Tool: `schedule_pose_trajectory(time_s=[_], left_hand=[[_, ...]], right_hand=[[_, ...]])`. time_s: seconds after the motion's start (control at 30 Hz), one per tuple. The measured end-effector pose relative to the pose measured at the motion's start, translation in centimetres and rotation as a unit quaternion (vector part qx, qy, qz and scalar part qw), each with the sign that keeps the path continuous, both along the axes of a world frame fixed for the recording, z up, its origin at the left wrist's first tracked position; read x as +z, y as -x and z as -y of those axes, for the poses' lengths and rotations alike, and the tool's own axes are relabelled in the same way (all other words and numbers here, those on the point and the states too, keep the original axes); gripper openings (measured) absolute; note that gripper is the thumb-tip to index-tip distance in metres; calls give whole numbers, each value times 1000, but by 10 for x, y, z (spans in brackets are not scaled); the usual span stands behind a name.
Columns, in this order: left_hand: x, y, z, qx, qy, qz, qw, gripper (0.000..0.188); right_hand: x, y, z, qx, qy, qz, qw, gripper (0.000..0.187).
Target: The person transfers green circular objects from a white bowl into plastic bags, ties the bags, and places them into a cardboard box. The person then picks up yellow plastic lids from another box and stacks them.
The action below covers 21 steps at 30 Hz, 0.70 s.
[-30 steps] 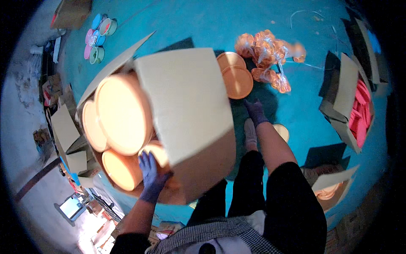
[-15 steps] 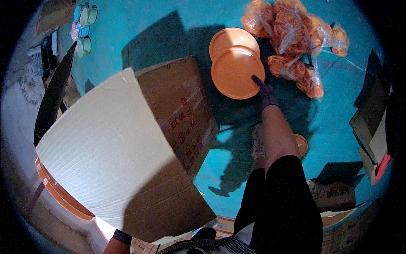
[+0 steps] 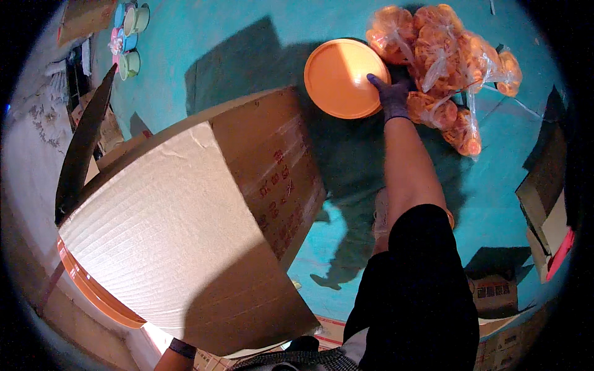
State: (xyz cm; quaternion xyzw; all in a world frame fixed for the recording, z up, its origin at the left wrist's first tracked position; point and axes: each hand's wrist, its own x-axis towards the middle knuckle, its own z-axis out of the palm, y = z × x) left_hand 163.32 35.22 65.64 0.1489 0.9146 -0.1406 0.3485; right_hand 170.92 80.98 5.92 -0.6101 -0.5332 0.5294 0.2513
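Observation:
My right hand [image 3: 392,98], in a dark glove, grips the right rim of a round orange plastic lid [image 3: 344,79], thumb on top and the other fingers along the edge. Whether a second disc lies under it cannot be seen. At the lower left, only the dark cuff of my left hand [image 3: 182,347] shows; its fingers are hidden behind the raised flap of a large cardboard box [image 3: 185,229]. Curved orange rims [image 3: 93,290] stick out past that flap's left edge. Clear bags of orange plastic pieces [image 3: 439,52] lie right beside my right hand.
Blue and green cups or small pots [image 3: 131,43] stand at the far left on the teal floor. Opened cardboard [image 3: 544,210] is at the right edge, and a smaller carton [image 3: 495,297] sits lower right. A dark flap [image 3: 86,148] rises along the big box's far left.
My right hand has moved away from me with the orange lid, which now covers the other disc that showed behind it. The left wrist stays by the box.

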Motion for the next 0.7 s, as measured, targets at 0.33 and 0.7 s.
schedule_pose_trajectory(time_s=[0.33, 0.7], left_hand=[[-1, 1, 11, 4, -7, 0, 1000, 82], [-22, 14, 21, 3, -37, 7, 999, 72]], right_hand=[[5, 22, 43, 116, 260, 33, 958, 80], [16, 38, 53, 28, 213, -193, 957, 51]])
